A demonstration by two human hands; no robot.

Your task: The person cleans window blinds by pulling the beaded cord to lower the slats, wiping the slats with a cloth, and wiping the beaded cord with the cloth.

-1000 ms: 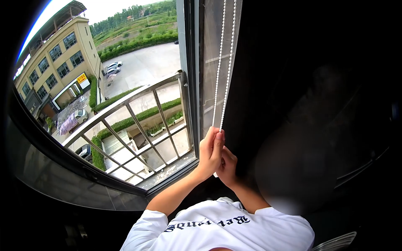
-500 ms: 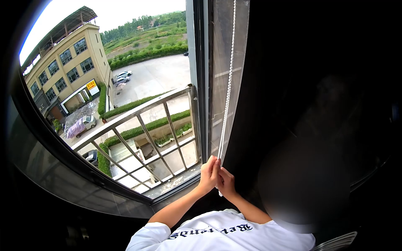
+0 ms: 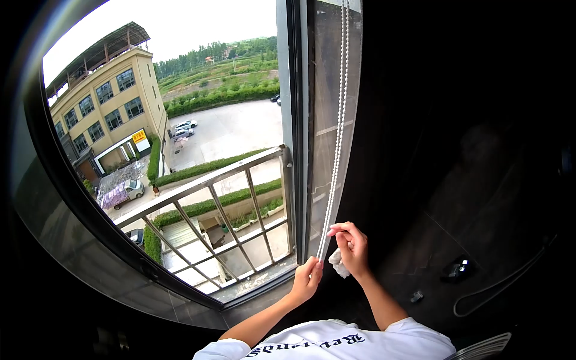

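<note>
A white beaded blind chain (image 3: pixel 339 120) hangs in two strands beside the window frame. My left hand (image 3: pixel 306 279) is closed round its lower end, near the sill corner. Higher up and to the right is my right hand (image 3: pixel 354 247), its fingers curled and one fingertip close to the strands; whether it touches them I cannot tell. A crumpled white cloth (image 3: pixel 339 264) hangs from under that hand's curled fingers.
The window opening is at left, with a metal railing (image 3: pixel 219 201) outside and a dark frame (image 3: pixel 294 120) beside the chain. At lower right are a small dark object (image 3: pixel 457 269) and a pale cable (image 3: pixel 498 291). A metal rack-like edge (image 3: pixel 489 348) shows below.
My hands were together on the chain; the right has moved up and right, and the white cloth now shows below it. The left stays at the chain's lower end. The view has shifted slightly.
</note>
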